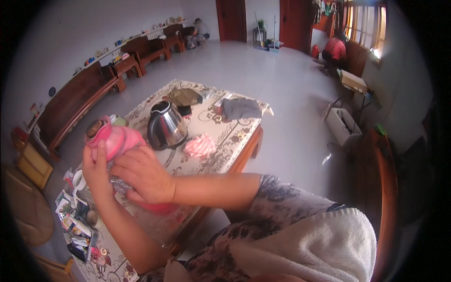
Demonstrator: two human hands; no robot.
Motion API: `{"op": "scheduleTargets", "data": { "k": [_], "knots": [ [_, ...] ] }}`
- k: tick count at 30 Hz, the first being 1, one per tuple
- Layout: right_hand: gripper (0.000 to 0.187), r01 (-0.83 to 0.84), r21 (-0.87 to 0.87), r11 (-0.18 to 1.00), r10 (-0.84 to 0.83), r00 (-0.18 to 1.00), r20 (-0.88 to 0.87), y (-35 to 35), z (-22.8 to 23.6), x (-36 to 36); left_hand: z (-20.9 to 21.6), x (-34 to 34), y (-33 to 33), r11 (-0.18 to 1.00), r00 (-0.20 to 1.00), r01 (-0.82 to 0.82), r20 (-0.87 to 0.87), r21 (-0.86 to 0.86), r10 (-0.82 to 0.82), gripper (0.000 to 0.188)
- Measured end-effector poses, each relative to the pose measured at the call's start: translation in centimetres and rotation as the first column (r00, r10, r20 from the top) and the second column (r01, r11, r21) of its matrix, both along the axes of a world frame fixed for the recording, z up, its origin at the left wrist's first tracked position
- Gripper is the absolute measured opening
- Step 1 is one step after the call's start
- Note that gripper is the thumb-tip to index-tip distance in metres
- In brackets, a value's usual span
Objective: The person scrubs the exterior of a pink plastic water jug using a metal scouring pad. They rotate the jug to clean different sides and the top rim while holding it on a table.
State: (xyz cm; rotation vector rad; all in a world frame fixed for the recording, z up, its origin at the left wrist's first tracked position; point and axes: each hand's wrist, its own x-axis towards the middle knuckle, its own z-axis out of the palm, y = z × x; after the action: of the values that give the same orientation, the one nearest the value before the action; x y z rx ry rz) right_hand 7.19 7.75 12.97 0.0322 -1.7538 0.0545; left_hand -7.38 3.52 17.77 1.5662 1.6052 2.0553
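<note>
A pink vacuum flask point(123, 137) with a brown cork-like stopper point(95, 128) in its mouth leans over the table's near left part. My left hand point(97, 169) grips its left side, thumb up along the pink neck. Across its middle lies my right hand point(141, 171), fingers curled round it. Silvery patterned material point(119, 184) shows below the right fingers, and a pink-red part comes out under the right wrist. A steel kettle point(167, 126) with a black handle stands just beyond my hands. Beside it is a crumpled pink-and-white cloth point(200, 145).
On the patterned table point(235, 155) lie a grey cloth point(241, 109) and an olive-coloured item point(185, 97). Small clutter point(80, 225) fills its left end. Wooden benches point(77, 105) line the left wall. Two other people, one in red point(335, 49), crouch far off.
</note>
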Motion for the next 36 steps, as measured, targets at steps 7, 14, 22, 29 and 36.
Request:
{"op": "scheduleTargets", "data": {
  "k": [7,14,22,29,36],
  "knots": [
    [0.051,-0.102,0.052,0.993,0.107,0.99,-0.09,0.4,-0.2,0.2,0.7,-1.6,-0.9,0.978,0.999,-0.034,0.004,-0.207,0.035,0.042],
    [0.053,-0.137,-0.037,0.99,0.133,0.986,-0.102,0.3,-0.3,-1.0,-0.9,-1.6,-0.7,0.987,1.0,0.0,-0.025,-0.163,-0.004,0.044],
    [0.051,-0.204,-0.008,0.979,0.204,0.979,0.005,-0.3,-0.5,-1.6,-0.1,-3.4,-0.7,0.98,0.919,0.177,0.371,-0.092,-0.131,0.086],
    [0.051,-0.171,0.024,0.985,0.171,0.985,0.009,0.7,-0.3,-0.1,-1.3,-2.5,-0.3,0.971,0.946,0.218,0.267,-0.099,-0.185,0.088],
    [0.064,-0.136,0.054,0.989,0.131,0.988,0.084,0.4,0.5,0.5,-0.8,-2.3,-0.3,0.978,0.952,0.21,0.229,-0.007,-0.202,0.085]
  ]
}}
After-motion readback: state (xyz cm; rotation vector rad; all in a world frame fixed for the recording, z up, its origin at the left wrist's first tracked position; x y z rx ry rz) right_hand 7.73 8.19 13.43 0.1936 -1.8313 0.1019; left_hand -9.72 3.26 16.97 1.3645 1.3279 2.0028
